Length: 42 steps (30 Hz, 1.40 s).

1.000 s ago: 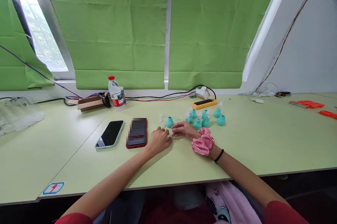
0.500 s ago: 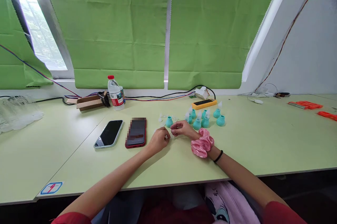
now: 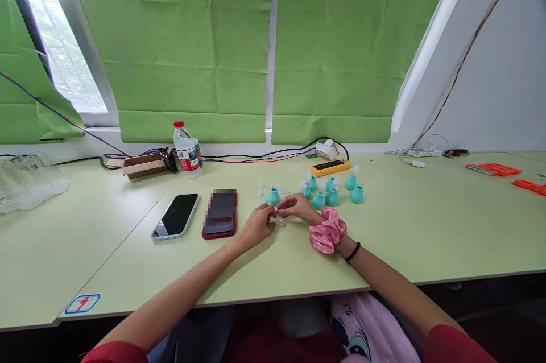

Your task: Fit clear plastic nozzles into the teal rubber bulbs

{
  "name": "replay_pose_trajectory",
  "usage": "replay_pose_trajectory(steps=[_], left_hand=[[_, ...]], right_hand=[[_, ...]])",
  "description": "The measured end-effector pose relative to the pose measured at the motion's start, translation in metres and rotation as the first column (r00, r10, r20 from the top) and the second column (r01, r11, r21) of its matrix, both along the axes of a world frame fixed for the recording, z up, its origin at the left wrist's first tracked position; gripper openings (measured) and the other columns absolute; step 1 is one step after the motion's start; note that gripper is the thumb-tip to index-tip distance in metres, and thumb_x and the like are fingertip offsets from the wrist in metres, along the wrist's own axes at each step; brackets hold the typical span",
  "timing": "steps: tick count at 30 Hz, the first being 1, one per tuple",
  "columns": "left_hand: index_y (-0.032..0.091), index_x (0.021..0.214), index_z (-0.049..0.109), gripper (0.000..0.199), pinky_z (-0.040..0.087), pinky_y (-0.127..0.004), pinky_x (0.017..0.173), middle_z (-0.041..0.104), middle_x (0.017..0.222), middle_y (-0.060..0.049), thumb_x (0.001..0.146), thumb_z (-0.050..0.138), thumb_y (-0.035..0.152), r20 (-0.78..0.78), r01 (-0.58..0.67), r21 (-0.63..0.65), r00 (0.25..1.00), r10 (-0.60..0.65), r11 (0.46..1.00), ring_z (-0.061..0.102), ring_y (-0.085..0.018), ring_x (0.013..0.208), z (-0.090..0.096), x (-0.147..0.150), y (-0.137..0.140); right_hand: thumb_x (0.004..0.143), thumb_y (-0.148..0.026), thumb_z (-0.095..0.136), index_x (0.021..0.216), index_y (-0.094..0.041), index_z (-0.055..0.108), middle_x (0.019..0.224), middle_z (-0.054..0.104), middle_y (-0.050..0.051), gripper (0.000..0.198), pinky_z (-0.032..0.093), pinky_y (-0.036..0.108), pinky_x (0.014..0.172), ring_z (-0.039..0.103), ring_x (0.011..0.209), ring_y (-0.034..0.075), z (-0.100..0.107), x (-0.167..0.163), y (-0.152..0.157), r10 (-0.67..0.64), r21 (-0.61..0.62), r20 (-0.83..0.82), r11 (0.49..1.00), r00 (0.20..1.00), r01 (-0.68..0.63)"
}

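Observation:
Close together over the desk, my left hand (image 3: pixel 258 225) and my right hand (image 3: pixel 296 207) meet with their fingertips pinched. Small clear plastic pieces (image 3: pixel 278 221) show at the left fingertips, partly hidden. What the right fingertips pinch is too small to make out. Just behind the hands stands a teal rubber bulb (image 3: pixel 273 197) with an open neck. Several more teal bulbs stand beyond my right hand, most topped with translucent tips; one teal bulb (image 3: pixel 357 194) at their right end has an open top. Small translucent parts (image 3: pixel 260 190) lie scattered behind the hands.
Left of my hands lie a red-edged phone (image 3: pixel 219 214) and a pale-cased phone (image 3: pixel 176 217). Farther back are a water bottle (image 3: pixel 186 152), a cardboard box (image 3: pixel 144 166) and a yellow power strip (image 3: pixel 330 168). Orange-handled tools (image 3: pixel 495 169) lie at far right, clear plastic containers (image 3: pixel 29 184) at far left.
My left fingers have shifted slightly up and right, nearer the right fingertips. More of the clear plastic shows beside them. The bulbs and phones stay where they were.

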<state>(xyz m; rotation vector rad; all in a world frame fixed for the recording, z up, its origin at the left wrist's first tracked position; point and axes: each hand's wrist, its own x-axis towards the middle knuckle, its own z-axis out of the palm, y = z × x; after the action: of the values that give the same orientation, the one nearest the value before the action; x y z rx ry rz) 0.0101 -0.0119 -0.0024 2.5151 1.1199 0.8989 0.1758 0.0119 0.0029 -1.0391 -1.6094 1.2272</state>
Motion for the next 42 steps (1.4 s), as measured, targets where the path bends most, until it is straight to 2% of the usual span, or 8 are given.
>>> replay_pose_trajectory(steps=[5,13,18,27,32,35,39,42], left_hand=[[0.016,0.076,0.050,0.018,0.038,-0.021,0.056,0.054,0.074,-0.001,0.060,0.046,0.007,0.001,-0.020,-0.016,1.000,0.020,1.000,0.050,-0.011,0.062,-0.003,0.001,0.001],[0.018,0.076,0.045,0.018,0.034,-0.021,0.054,0.053,0.066,0.002,0.060,0.048,0.012,-0.021,-0.043,-0.050,0.999,0.042,0.998,0.049,-0.012,0.059,0.000,0.003,-0.003],[0.018,0.077,0.046,0.019,0.035,-0.021,0.055,0.054,0.067,0.001,0.059,0.049,0.013,-0.032,-0.076,-0.072,0.997,0.073,0.995,0.049,-0.012,0.059,0.004,0.003,-0.006],[0.017,0.075,0.051,0.017,0.035,-0.021,0.054,0.055,0.066,0.001,0.059,0.049,0.013,-0.051,-0.063,-0.055,0.997,0.060,0.996,0.048,-0.011,0.058,0.002,0.001,-0.002],[0.017,0.077,0.053,0.017,0.035,-0.021,0.054,0.055,0.067,0.001,0.060,0.050,0.015,-0.068,-0.064,-0.038,0.996,0.061,0.997,0.048,-0.011,0.058,0.003,0.001,-0.004],[0.017,0.077,0.054,0.017,0.035,-0.021,0.055,0.056,0.067,0.001,0.061,0.050,0.016,-0.085,-0.059,-0.036,0.995,0.055,0.998,0.048,-0.011,0.058,0.003,0.001,-0.004],[0.017,0.079,0.055,0.018,0.035,-0.020,0.055,0.057,0.068,0.000,0.062,0.050,0.016,-0.095,-0.038,-0.016,0.995,0.036,0.999,0.049,-0.012,0.060,0.002,0.000,-0.002],[0.017,0.081,0.056,0.020,0.036,-0.020,0.055,0.057,0.068,0.000,0.062,0.050,0.018,-0.112,-0.057,-0.023,0.992,0.054,0.998,0.050,-0.012,0.060,0.002,0.000,-0.002]], right_hand=[[0.046,-0.025,0.070,0.064,-0.012,0.063,0.064,0.063,0.003,0.023,0.047,0.027,0.062,0.058,0.062,0.014,-0.001,0.000,0.002,0.018,0.101,0.032,0.995,0.999,-0.021],[0.056,-0.021,0.062,0.064,-0.012,0.063,0.063,0.063,0.003,0.012,0.047,0.026,0.060,0.059,0.060,0.014,0.001,0.000,-0.001,0.060,0.216,0.122,0.973,0.991,-0.086],[0.058,-0.018,0.057,0.064,-0.013,0.063,0.062,0.063,0.003,0.010,0.047,0.026,0.060,0.059,0.060,0.014,0.004,-0.001,-0.006,0.010,0.308,0.194,0.949,0.981,-0.071],[0.059,-0.014,0.053,0.063,-0.013,0.062,0.056,0.062,0.003,0.010,0.048,0.025,0.058,0.060,0.056,0.015,0.002,0.000,-0.004,0.002,0.309,0.199,0.949,0.980,-0.065],[0.060,-0.019,0.056,0.065,-0.013,0.062,0.058,0.063,0.003,0.010,0.047,0.026,0.060,0.060,0.058,0.015,0.000,0.001,-0.001,0.106,0.207,0.112,0.970,0.988,-0.127],[0.059,-0.021,0.058,0.064,-0.013,0.062,0.057,0.062,0.002,0.010,0.047,0.028,0.063,0.060,0.058,0.015,-0.001,0.001,0.001,0.117,0.176,0.057,0.976,0.991,-0.125],[0.058,-0.019,0.058,0.068,-0.013,0.062,0.059,0.062,0.002,0.012,0.046,0.027,0.062,0.060,0.060,0.015,0.001,0.001,0.003,0.046,0.188,0.005,0.981,0.999,-0.046],[0.058,-0.016,0.057,0.071,-0.012,0.063,0.059,0.061,0.001,0.015,0.043,0.022,0.056,0.056,0.056,0.012,0.001,0.002,0.004,-0.050,0.288,0.113,0.958,0.992,0.016]])
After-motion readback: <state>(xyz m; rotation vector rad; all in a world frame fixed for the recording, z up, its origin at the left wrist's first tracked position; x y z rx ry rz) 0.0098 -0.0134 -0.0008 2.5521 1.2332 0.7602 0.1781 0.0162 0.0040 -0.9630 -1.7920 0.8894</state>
